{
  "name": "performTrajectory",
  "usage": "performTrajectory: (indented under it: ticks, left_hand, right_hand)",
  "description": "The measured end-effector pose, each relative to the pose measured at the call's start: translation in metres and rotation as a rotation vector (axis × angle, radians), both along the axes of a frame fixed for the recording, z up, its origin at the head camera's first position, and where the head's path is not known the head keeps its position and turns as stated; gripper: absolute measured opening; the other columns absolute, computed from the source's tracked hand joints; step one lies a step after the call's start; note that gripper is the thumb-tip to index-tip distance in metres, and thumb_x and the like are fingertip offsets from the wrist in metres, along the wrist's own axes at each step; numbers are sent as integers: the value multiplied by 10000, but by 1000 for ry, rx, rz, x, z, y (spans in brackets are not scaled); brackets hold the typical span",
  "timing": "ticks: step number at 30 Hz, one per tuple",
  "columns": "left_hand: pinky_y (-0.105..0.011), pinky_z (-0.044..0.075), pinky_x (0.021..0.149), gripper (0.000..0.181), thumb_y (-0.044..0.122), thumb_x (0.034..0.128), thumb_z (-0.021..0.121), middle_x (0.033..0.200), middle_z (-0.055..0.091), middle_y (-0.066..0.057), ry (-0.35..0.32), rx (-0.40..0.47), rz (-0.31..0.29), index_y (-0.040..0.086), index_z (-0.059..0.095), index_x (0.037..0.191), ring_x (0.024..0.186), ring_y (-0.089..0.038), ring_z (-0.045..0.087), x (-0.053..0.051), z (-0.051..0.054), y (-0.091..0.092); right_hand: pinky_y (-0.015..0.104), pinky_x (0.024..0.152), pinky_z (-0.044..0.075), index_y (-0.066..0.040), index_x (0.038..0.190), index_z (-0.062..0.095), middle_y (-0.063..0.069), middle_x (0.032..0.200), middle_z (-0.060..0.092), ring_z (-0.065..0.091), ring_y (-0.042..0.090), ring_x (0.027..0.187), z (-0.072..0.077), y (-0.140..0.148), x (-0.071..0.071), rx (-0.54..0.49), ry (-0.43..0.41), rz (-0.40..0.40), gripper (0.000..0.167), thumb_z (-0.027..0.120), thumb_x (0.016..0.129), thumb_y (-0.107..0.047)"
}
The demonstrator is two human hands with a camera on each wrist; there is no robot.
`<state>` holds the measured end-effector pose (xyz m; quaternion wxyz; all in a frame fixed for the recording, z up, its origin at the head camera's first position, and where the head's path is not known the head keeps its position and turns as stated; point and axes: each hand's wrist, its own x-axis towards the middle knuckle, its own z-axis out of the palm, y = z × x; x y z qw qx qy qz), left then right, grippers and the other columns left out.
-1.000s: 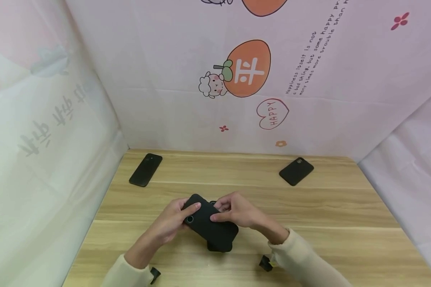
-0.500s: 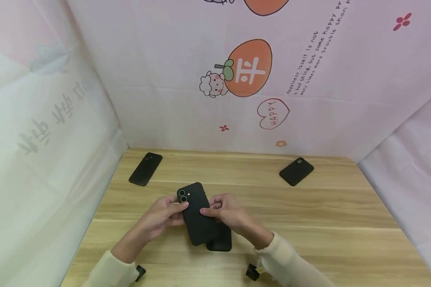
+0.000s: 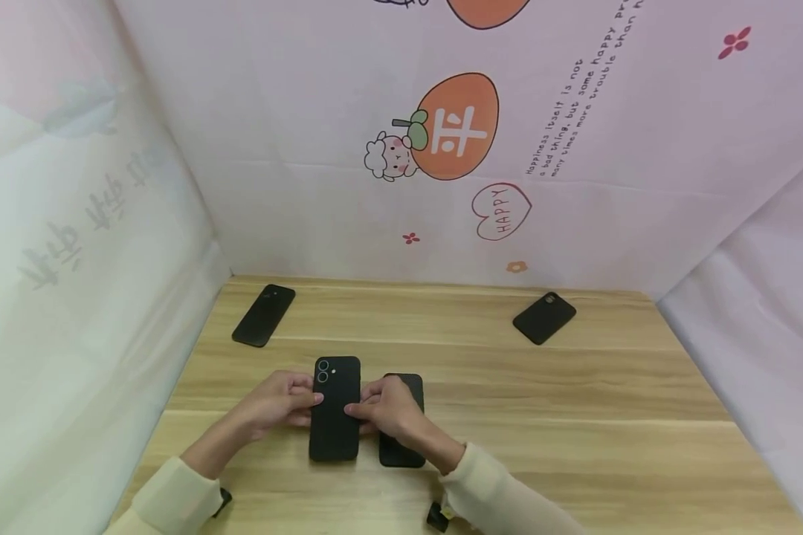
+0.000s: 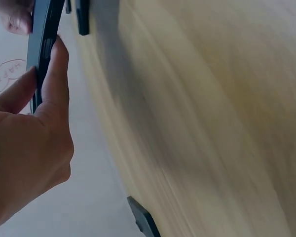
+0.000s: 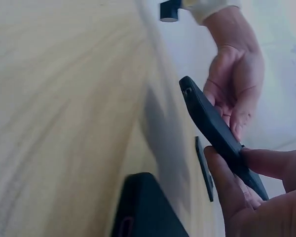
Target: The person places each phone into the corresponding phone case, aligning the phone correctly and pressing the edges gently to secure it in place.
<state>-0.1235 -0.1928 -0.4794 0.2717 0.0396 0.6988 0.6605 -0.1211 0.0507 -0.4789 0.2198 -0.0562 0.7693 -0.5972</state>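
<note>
Holding a blk phone (image 3: pixel 334 438) off the wood table (image 3: pixel 595 386), the person has it in front, a bit L of table centre, back facing up, twin-lens end pointing away, long axis running near-to-far, almost straight. L hand (image 3: pixel 277 405) pinches its L long edge: thumb on the back, fingers underneath, grip narrow. R hand (image 3: pixel 395 409) does likewise on the R edge, thumb-to-finger gap also narrow. 2nd phone (image 3: pixel 401 452) lies on the table just R of it, approx. parallel, partly hidden by R hand. Far L phone (image 3: pixel 264 316) & far R phone (image 3: pixel 544 319) both lie slanted, camera ends twd the printed backdrop (image 3: pixel 308 215).
</note>
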Motion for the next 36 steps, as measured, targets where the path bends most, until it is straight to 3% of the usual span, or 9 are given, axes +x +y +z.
performTrajectory:
  ticks: [4,10,16,20,25,30,33,36]
  left_hand:
    - [-380,654,797,253,-4,1034,627,1095,778,-225,4,-59,-25,-158,640,1235,939,-229,767,0,-2,-6]
    - [-400,658,770,183,-29,1019,640,979,787,-182,-4,-107,-13,-133,665,1167,903,-232,760,-1,-9,-5]
    - [-355,658,708,115,-18,1010,660,861,731,-79,29,-216,7,-86,702,1092,839,-187,737,-1,-13,-3]
    - [-281,621,614,61,17,983,717,812,646,-28,102,-342,32,-30,725,1021,707,-123,654,0,-12,0]
    - [-258,593,570,55,-1,938,766,758,619,-18,153,-434,73,-4,717,963,627,-114,623,1,-10,4]
    - [-273,586,580,229,-32,874,815,799,673,-40,224,-527,108,-64,720,1080,663,-130,642,0,-10,8]
    - [-280,592,596,304,-42,855,827,820,692,-53,229,-564,120,-92,706,1130,688,-140,655,-1,-10,10]
    - [-283,594,602,320,-52,848,831,823,692,-61,230,-581,121,-103,700,1135,694,-146,658,-2,-10,11]
  right_hand:
    - [334,569,633,-40,788,708,73,676,753,765,283,626,-6,-7,3,103,99,32,174,848,890,-59]
    - [172,439,463,-99,660,697,3,555,701,711,160,503,-14,-11,2,245,244,81,280,863,886,-113]
    - [164,411,378,-125,569,667,-97,456,616,610,35,417,-16,-15,0,366,361,121,375,889,870,-154]
    - [185,450,409,-144,598,715,-122,457,608,536,-11,404,-15,-16,-1,444,418,119,327,907,856,-198]
    - [215,560,408,-160,557,678,-132,444,583,517,25,470,-13,-17,-2,505,458,137,383,917,847,-231]
    - [290,691,492,-176,485,609,-132,408,533,498,49,475,-10,-19,-3,577,473,169,480,916,847,-243]
    - [344,776,559,-168,469,617,-126,393,511,496,41,426,-8,-21,-3,615,478,188,489,913,852,-244]
    - [335,751,584,-156,490,649,-124,394,514,495,28,395,-5,-23,-4,635,469,203,456,910,855,-234]
